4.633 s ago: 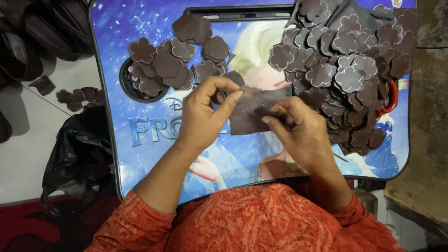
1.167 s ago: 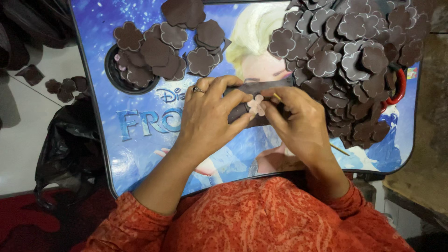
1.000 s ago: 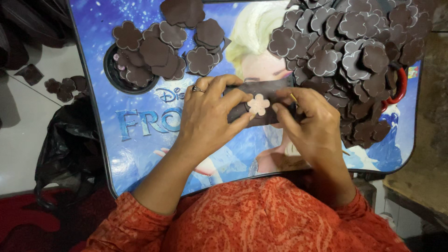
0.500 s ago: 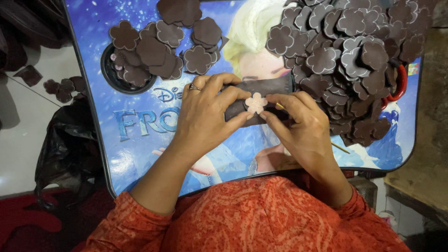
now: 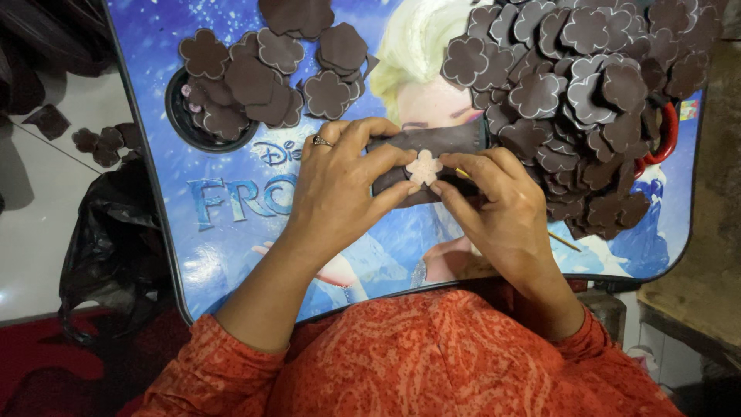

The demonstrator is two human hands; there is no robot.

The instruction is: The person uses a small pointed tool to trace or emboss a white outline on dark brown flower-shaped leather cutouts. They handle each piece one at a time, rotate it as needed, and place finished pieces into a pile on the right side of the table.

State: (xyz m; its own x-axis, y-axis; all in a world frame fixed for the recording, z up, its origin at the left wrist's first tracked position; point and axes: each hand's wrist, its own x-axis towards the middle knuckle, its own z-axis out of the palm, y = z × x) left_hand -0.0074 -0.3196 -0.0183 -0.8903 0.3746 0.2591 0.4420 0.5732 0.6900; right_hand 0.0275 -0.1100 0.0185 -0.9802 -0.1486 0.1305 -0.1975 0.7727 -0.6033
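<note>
— Which step is in hand?
— A small pale flower-shaped cut-out [image 5: 424, 167] is being pressed onto a dark brown strip [image 5: 432, 144], pinched by closed fingers of the left hand [image 5: 340, 193] and right hand [image 5: 502, 205] above the blue picture-printed surface [image 5: 231, 232].
— And next?
— Probably firm, even pressure; brown flower pieces [image 5: 587, 100] are heaped at two o'clock.

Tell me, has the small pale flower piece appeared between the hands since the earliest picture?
Yes. The pale flower piece now lies on the dark strip between the left hand and right hand, below the printed face on the tray; earlier only dark material showed there.
</note>
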